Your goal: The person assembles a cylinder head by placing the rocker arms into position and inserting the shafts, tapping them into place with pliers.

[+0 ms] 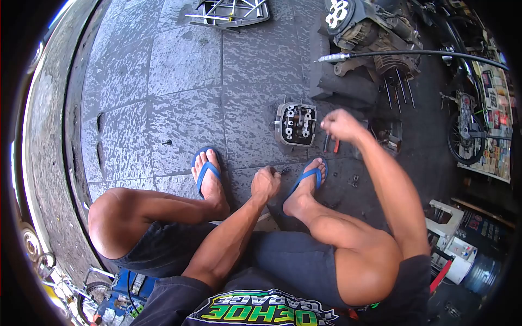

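A metal engine cylinder head (296, 124) lies on the tiled floor in front of me, its inner valve parts facing up. Just to its right is my right hand (342, 125), with fingers curled in a pinch; whatever may be between them is too small to tell. My left hand (265, 183) is closed between my feet, nearer to me than the cylinder head. A small dark piece shows beside its fingertips, and I cannot make out what it is. Below my right hand lies a tool with a red handle (336, 146).
A larger engine (375, 38) rests at the upper right, studs jutting out, with a black cable (424, 52) across it. A clear container (392, 136) holds parts. Farther right is a motorcycle wheel (466, 133). A metal frame piece (231, 12) lies at the top.
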The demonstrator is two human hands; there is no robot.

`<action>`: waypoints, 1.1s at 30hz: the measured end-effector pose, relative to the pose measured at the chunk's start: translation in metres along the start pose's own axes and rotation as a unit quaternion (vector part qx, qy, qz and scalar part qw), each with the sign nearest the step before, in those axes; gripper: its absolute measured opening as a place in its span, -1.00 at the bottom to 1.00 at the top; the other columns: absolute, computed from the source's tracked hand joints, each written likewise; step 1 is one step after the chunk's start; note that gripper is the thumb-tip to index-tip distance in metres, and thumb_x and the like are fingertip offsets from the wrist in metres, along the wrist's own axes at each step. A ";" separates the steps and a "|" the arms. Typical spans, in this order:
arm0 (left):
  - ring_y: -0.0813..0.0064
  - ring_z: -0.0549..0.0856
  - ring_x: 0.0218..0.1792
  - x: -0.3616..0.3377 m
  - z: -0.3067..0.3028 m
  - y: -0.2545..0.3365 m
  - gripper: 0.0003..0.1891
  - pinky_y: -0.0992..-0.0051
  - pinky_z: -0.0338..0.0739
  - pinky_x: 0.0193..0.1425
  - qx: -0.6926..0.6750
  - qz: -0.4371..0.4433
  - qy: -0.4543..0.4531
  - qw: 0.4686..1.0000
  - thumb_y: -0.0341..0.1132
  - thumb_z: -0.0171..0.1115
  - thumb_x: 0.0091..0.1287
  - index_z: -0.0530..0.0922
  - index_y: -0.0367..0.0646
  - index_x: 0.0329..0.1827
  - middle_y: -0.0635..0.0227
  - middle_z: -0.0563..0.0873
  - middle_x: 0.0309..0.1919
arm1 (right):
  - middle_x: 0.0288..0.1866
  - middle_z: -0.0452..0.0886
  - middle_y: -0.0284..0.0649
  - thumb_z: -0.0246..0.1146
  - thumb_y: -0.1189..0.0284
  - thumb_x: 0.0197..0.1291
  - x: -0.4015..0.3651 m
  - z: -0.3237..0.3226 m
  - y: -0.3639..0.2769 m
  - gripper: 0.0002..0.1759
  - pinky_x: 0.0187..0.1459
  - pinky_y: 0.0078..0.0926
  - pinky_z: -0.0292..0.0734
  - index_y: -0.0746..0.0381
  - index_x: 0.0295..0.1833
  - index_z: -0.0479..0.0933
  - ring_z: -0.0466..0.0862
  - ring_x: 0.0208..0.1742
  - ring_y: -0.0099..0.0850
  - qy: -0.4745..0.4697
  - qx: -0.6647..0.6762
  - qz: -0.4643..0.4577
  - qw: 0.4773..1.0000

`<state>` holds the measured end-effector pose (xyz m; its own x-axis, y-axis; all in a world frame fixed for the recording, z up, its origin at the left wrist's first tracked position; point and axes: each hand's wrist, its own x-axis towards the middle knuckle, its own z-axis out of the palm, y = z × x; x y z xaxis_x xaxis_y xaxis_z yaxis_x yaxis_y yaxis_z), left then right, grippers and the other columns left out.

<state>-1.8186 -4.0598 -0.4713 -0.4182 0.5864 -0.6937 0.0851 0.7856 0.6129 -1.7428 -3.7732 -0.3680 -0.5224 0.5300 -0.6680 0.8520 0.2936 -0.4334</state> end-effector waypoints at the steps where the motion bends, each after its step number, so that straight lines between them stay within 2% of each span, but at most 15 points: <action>1: -0.09 0.70 0.05 -0.002 -0.002 0.004 -0.67 0.08 0.55 0.18 0.006 0.000 -0.002 1.000 -0.16 0.13 0.35 0.71 -0.19 -0.07 -0.09 0.74 -0.06 | -0.45 0.70 -0.18 0.27 0.28 0.27 -0.005 0.014 0.010 -0.70 -0.36 -0.38 0.55 0.34 -0.23 0.69 0.65 -0.46 -0.46 -0.002 0.064 0.013 0.998; 3: -0.09 0.70 0.04 -0.003 -0.004 0.008 -0.68 0.08 0.56 0.18 0.006 -0.006 0.004 1.000 -0.17 0.12 0.35 0.71 -0.19 -0.07 -0.09 0.74 -0.07 | -0.50 0.56 -0.38 0.25 0.32 0.33 -0.018 0.037 0.008 -0.74 -0.51 -0.56 0.42 0.32 -0.28 0.63 0.52 -0.54 -0.59 0.054 0.140 0.030 0.988; 4: -0.09 0.69 0.05 -0.003 -0.004 0.008 -0.68 0.08 0.55 0.18 0.011 -0.008 -0.004 1.000 -0.17 0.12 0.35 0.71 -0.19 -0.07 -0.09 0.74 -0.06 | -0.53 0.51 -0.43 0.26 0.28 0.37 -0.016 0.057 0.013 -0.72 -0.55 -0.60 0.37 0.30 -0.21 0.64 0.46 -0.56 -0.63 0.114 0.227 0.035 0.967; 5: -0.08 0.69 0.06 -0.003 -0.004 0.005 -0.68 0.08 0.55 0.19 0.015 -0.012 -0.012 1.000 -0.17 0.11 0.35 0.71 -0.20 -0.08 -0.09 0.73 -0.05 | -0.54 0.48 -0.47 0.26 0.25 0.38 -0.018 0.062 0.011 -0.73 -0.57 -0.63 0.32 0.26 -0.12 0.66 0.42 -0.57 -0.68 0.083 0.288 0.046 0.953; 9: -0.07 0.68 0.07 -0.001 0.000 -0.006 -0.68 0.07 0.55 0.20 0.032 -0.004 0.004 0.999 -0.16 0.11 0.36 0.70 -0.21 -0.09 -0.08 0.72 -0.03 | -0.58 0.44 -0.53 0.26 0.21 0.38 -0.012 0.078 0.004 -0.75 -0.60 -0.69 0.19 0.17 -0.17 0.66 0.38 -0.60 -0.71 0.112 0.352 0.050 0.928; 13: -0.07 0.67 0.07 0.000 -0.002 -0.001 -0.68 0.07 0.55 0.19 0.026 -0.011 -0.010 1.000 -0.17 0.11 0.35 0.69 -0.23 -0.10 -0.08 0.71 -0.01 | -0.60 0.37 -0.54 0.23 0.17 0.41 -0.009 0.072 0.006 -0.70 -0.60 -0.66 0.16 0.13 -0.32 0.59 0.31 -0.62 -0.71 0.083 0.333 0.050 0.938; 14: -0.07 0.67 0.06 0.000 -0.001 -0.002 -0.68 0.07 0.55 0.19 0.028 -0.008 -0.007 1.000 -0.17 0.12 0.35 0.68 -0.23 -0.10 -0.08 0.71 -0.02 | -0.62 0.34 -0.55 0.21 0.14 0.43 -0.003 0.075 0.013 -0.63 -0.61 -0.64 0.13 0.11 -0.42 0.51 0.28 -0.63 -0.70 0.088 0.321 0.043 0.942; 17: -0.07 0.68 0.06 0.000 -0.001 -0.004 -0.69 0.07 0.55 0.18 0.021 0.003 -0.004 1.000 -0.18 0.12 0.35 0.68 -0.24 -0.11 -0.09 0.71 -0.03 | -0.65 0.31 -0.55 0.20 0.12 0.44 0.003 0.082 0.017 -0.59 -0.61 -0.63 0.12 0.10 -0.46 0.47 0.26 -0.65 -0.69 0.120 0.297 0.015 0.947; 21: -0.07 0.68 0.05 0.002 -0.001 -0.007 -0.69 0.07 0.56 0.17 0.028 0.001 -0.001 1.000 -0.17 0.13 0.35 0.68 -0.24 -0.10 -0.09 0.71 -0.03 | -0.66 0.31 -0.54 0.20 0.07 0.43 0.001 0.083 0.018 -0.56 -0.62 -0.61 0.10 0.09 -0.47 0.46 0.26 -0.67 -0.69 0.134 0.275 0.053 0.950; 22: -0.07 0.68 0.05 0.001 0.000 -0.008 -0.68 0.07 0.56 0.17 0.025 0.006 0.002 1.000 -0.16 0.14 0.35 0.67 -0.23 -0.10 -0.09 0.70 -0.03 | -0.51 0.55 -0.35 0.24 0.06 0.38 0.003 0.082 0.020 -0.50 -0.29 -0.41 0.35 0.34 -0.27 0.71 0.42 -0.41 -0.55 0.141 0.251 0.084 0.954; 25: -0.08 0.68 0.04 0.002 0.002 -0.008 -0.68 0.07 0.56 0.16 0.021 0.011 0.003 1.000 -0.15 0.15 0.35 0.67 -0.23 -0.10 -0.09 0.70 -0.03 | -0.47 0.60 -0.27 0.24 0.04 0.36 0.007 0.082 0.021 -0.48 -0.22 -0.38 0.39 0.34 -0.26 0.72 0.49 -0.36 -0.48 0.160 0.207 0.093 0.961; 29: -0.08 0.68 0.04 0.004 0.005 -0.009 -0.69 0.07 0.56 0.16 0.018 0.009 0.005 1.000 -0.16 0.16 0.35 0.67 -0.22 -0.10 -0.08 0.69 -0.02 | -0.42 0.65 -0.20 0.23 0.03 0.35 0.006 0.081 0.018 -0.47 -0.14 -0.35 0.41 0.35 -0.28 0.71 0.56 -0.29 -0.41 0.152 0.232 0.097 0.956; 31: -0.07 0.68 0.04 0.003 0.005 -0.009 -0.70 0.07 0.56 0.16 0.015 0.006 0.004 1.000 -0.16 0.17 0.35 0.67 -0.21 -0.10 -0.08 0.69 -0.02 | -0.64 0.34 -0.52 0.20 0.13 0.42 0.008 0.082 0.020 -0.61 -0.58 -0.57 0.13 0.23 -0.32 0.61 0.28 -0.64 -0.66 0.139 0.257 0.072 0.954; 33: -0.07 0.68 0.05 0.003 0.003 -0.009 -0.70 0.08 0.56 0.17 0.013 0.004 0.003 1.000 -0.16 0.18 0.34 0.68 -0.21 -0.10 -0.08 0.70 -0.02 | -0.61 0.36 -0.53 0.22 0.17 0.41 0.007 0.080 0.024 -0.65 -0.57 -0.60 0.15 0.24 -0.28 0.62 0.29 -0.61 -0.68 0.109 0.306 0.061 0.944</action>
<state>-1.8176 -4.0644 -0.4796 -0.4220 0.5919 -0.6867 0.1112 0.7855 0.6088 -1.7284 -3.8262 -0.4319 -0.3459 0.7012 -0.6235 0.6910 -0.2591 -0.6748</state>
